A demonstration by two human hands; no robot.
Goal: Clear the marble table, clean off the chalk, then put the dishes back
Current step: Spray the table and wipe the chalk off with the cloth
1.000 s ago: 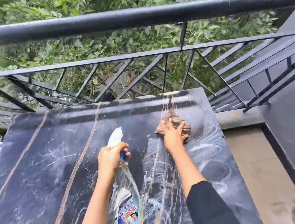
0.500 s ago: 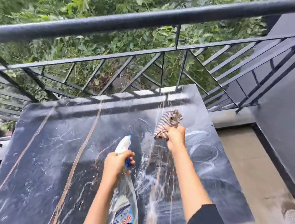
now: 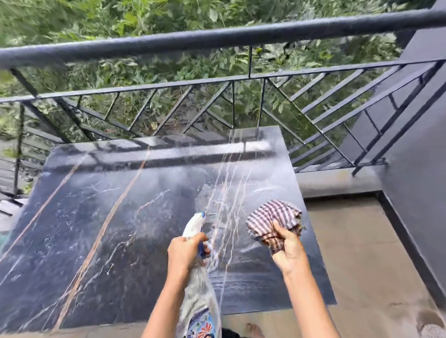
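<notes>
No dishes show on the worktop [image 3: 105, 226], so clearing appears done. Wet runs and whitish smears cover its right half; cleaning is judged incomplete. Left hand [image 3: 186, 248] grips the spray bottle [image 3: 200, 308] near the front edge. Right hand [image 3: 287, 248] clutches the checked cloth [image 3: 271, 220] above the right edge. Dish return is pending.

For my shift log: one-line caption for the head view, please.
Left hand grips a spray bottle; right hand holds a checked cloth over the streaked marble table beside the railing.
</notes>
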